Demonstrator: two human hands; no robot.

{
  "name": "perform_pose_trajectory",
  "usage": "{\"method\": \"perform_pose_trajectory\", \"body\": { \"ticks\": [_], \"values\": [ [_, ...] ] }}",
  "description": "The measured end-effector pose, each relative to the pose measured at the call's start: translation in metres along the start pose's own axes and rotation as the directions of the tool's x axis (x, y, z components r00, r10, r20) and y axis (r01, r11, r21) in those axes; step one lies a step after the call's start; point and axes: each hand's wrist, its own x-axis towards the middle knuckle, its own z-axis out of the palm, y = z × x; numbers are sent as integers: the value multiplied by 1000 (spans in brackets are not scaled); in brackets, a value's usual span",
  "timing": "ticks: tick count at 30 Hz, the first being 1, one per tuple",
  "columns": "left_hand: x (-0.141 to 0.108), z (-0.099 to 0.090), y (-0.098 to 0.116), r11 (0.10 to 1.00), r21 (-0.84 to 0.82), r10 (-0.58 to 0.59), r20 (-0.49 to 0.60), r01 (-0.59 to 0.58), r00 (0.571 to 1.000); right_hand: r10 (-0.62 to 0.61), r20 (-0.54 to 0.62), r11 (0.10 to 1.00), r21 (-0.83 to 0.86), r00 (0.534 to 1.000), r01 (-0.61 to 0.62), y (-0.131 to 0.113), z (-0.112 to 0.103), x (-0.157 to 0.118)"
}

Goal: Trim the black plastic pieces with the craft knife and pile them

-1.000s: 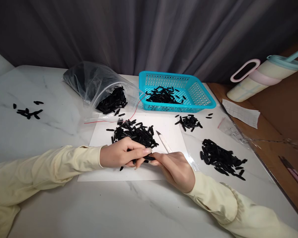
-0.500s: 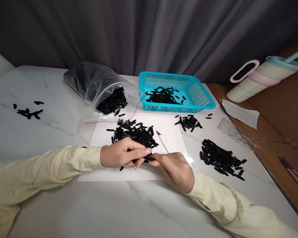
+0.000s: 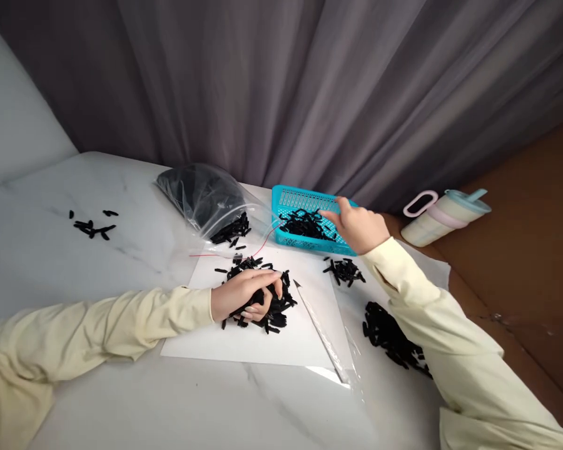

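Note:
My left hand (image 3: 249, 295) is curled over a pile of slim black pieces (image 3: 278, 315) on a white sheet (image 3: 206, 340). Its fingers are closed around some of these pieces, partly hidden in the palm. Over the right part of a blue perforated basket (image 3: 294, 242), my right hand (image 3: 362, 229) is raised with thumb and forefinger apart. Nothing shows between those fingertips. More of the same pieces (image 3: 304, 224) lie inside the basket. A thin pointed tool with a pale handle (image 3: 319, 334) rests on the sheet, right of the pile.
Behind my left hand, a clear zip bag (image 3: 201, 194) spills black pieces. Smaller heaps lie at the right (image 3: 344, 270), under my right forearm (image 3: 389, 334) and far left (image 3: 92, 229). A tumbler with a straw (image 3: 443, 215) stands at the right, before a grey curtain (image 3: 244, 94).
My right hand has left my left hand and moved up and right to the basket, its fingers parting. My left hand stays over the pile. The camera view has shifted and tilted.

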Motion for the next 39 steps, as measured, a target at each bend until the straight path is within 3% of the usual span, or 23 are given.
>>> {"method": "perform_pose_trajectory", "body": {
  "ticks": [2, 3, 5, 6, 8, 12, 15, 20, 22, 24, 26, 29, 33, 39],
  "values": [
    [1, -2, 0, 999, -35, -6, -12, 5, 1000, -118, 30, 975, 193, 993, 110, -15, -11, -9],
    [1, -2, 0, 999, -46, -13, -12, 12, 1000, -237, 38, 915, 346, 971, 209, -24, -14, -20],
    [1, -2, 0, 996, -82, -18, -24, 16, 1000, -513, -7, 676, 613, 858, 409, -44, -17, -49],
    [1, -2, 0, 994, -107, -17, -30, 13, 999, -585, -64, 572, 675, 809, 466, -52, -16, -62],
    [2, -2, 0, 988, -155, -8, -35, 2, 999, -610, -178, 470, 704, 772, 533, -65, -10, -83],
    [7, -3, -1, 982, -186, -4, -28, -1, 1000, -557, -260, 388, 758, 788, 524, -74, 3, -91],
    [8, -5, -2, 990, -141, 28, -11, -29, 1000, -499, -262, 321, 830, 826, 456, -74, 5, -91],
    [5, -4, -3, 996, 86, 35, 44, -39, 998, -345, -207, 239, 924, 915, 299, -69, 5, -114],
    [4, -3, -2, 990, 141, 23, 46, -29, 999, -271, -106, 188, 969, 957, 161, -65, 5, -124],
    [4, -3, -2, 983, 181, 23, 49, -31, 999, -199, 71, 108, 993, 977, -50, -60, 6, -132],
    [3, -3, -1, 974, 223, 34, 68, -49, 997, -130, 245, 3, 969, 961, -247, -55, 8, -137],
    [3, -4, -2, 957, 282, 44, 97, -70, 994, -50, 366, -137, 919, 929, -369, -53, 14, -142],
    [0, -3, -3, 934, 349, 44, 90, -73, 995, -46, 391, -196, 899, 919, -392, -56, 22, -145],
    [-2, -3, -3, 912, 404, 34, 88, -67, 996, -179, 388, -305, 852, 904, -426, -60, 23, -146]
  ]
}}
